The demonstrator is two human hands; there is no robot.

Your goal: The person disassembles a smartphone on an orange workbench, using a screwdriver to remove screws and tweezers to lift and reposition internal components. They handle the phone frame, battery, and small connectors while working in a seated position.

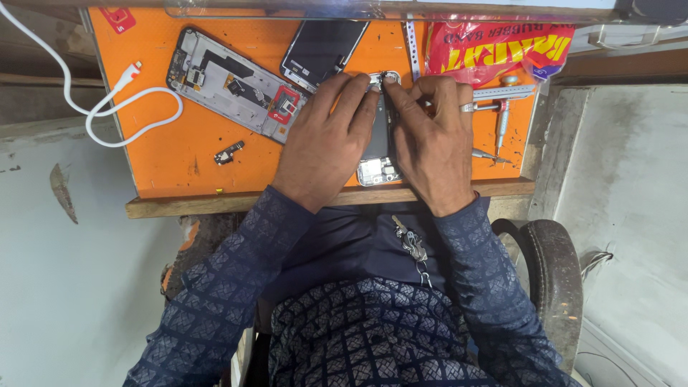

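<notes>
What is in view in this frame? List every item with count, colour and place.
work mat: 1, orange, on the wooden bench
opened phone: 1, grey, mat centre, under both hands
phone frame: 1, silver with exposed parts, upper left of mat
screen panel: 1, black, top centre of mat
small part: 1, dark, loose on mat left of the hands
cable: 1, white, left edge of mat
plastic bag: 1, red and yellow, top right
screwdrivers: about 2, silver, right of the hands
left hand: 1, on the opened phone
right hand: 1, ring on a finger, on the opened phone
</notes>
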